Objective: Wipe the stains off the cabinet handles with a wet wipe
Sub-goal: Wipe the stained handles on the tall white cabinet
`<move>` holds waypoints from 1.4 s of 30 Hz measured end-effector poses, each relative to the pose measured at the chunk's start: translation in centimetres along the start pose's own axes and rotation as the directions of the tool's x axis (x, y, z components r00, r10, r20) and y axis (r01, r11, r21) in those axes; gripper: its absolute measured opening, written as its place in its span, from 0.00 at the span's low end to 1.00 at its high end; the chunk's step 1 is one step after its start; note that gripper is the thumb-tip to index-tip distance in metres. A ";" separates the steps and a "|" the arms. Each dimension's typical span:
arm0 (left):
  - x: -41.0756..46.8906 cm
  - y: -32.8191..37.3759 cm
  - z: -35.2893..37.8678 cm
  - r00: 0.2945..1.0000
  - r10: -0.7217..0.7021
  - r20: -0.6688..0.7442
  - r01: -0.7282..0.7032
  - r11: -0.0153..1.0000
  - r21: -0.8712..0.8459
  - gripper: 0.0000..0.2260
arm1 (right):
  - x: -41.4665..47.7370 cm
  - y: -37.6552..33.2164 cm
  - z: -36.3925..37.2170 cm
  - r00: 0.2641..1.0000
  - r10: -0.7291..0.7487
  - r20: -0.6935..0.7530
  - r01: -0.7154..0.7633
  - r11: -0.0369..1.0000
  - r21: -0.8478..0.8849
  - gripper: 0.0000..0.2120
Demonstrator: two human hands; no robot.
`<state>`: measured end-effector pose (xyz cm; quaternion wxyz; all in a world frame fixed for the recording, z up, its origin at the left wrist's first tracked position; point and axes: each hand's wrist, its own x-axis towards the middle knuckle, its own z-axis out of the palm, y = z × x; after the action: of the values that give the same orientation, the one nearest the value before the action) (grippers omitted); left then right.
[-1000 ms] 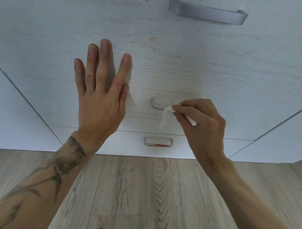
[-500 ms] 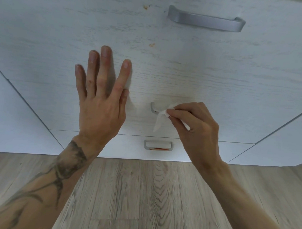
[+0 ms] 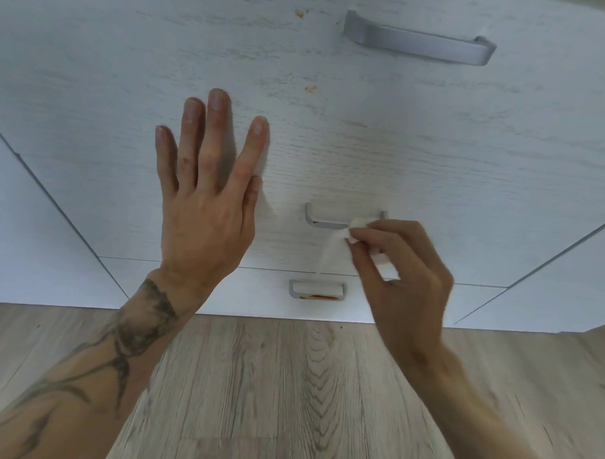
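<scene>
Wipe (image 3: pixel 335 243) pinched in fingertips of right hand (image 3: pixel 405 277), touching right end of middle handle (image 3: pixel 325 224), loose tail hanging toward lower handle (image 3: pixel 316 283). Left hand (image 3: pixel 206 205) spread flat on drawer front (image 3: pixel 434 148), left of that handle, likely bracing. Best to press firmly and drag left along the bar, toward small orange speck (image 3: pixel 315 224) at left end. Orange smear on lower handle, unwiped.
</scene>
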<state>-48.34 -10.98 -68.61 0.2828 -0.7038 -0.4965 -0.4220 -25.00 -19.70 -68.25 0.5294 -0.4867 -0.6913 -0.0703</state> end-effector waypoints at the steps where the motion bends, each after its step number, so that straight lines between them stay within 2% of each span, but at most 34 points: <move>1: 0.0 0.0 0.0 1.000 0.002 0.003 -0.002 1.000 0.003 0.25 | 0.2 -0.8 1.0 0.999 -0.034 0.013 0.034 0.999 0.016 0.03; 5: 0.0 -0.2 -0.1 1.000 0.017 0.017 -0.017 1.000 0.011 0.25 | 1.4 -2.4 4.8 0.995 -0.090 0.048 0.092 0.995 -0.031 0.03; 9: 0.0 -0.2 -0.3 1.000 0.016 0.024 -0.017 1.000 0.011 0.25 | 1.2 -1.7 4.9 0.993 -0.111 0.045 0.114 0.990 -0.084 0.04; 15: 0.0 0.0 -0.6 1.000 0.011 0.023 -0.011 1.000 0.011 0.24 | 0.5 -0.9 3.4 0.996 -0.037 -0.077 0.033 0.998 -0.061 0.04; 21: 0.1 -0.1 -0.4 1.000 0.013 0.017 -0.014 1.000 0.021 0.24 | 1.1 -1.3 4.4 0.994 -0.107 0.017 0.108 0.992 -0.062 0.03; 29: 0.0 0.0 -0.4 1.000 0.005 0.020 -0.005 1.000 0.021 0.24 | -0.1 2.7 -0.2 0.991 0.003 -0.136 -0.020 0.992 -0.127 0.04; 34: 0.0 0.0 -0.4 1.000 0.008 0.015 -0.008 1.000 0.020 0.24 | 0.0 0.6 2.2 0.998 -0.062 -0.027 0.061 0.997 -0.049 0.04; 38: 0.0 0.0 -0.4 1.000 0.007 0.020 -0.007 1.000 0.022 0.24 | -0.2 2.9 0.0 0.995 0.010 -0.096 -0.020 0.995 -0.103 0.05; 42: 0.1 0.1 -0.4 1.000 0.007 0.020 -0.008 1.000 0.009 0.23 | -1.8 3.8 -2.1 0.968 0.189 -0.165 -0.205 0.975 -0.086 0.03</move>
<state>-48.38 -11.32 -68.30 0.2827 -0.7086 -0.4988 -0.4114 -20.80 -20.11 -70.41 0.5605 -0.5728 -0.5913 -0.0905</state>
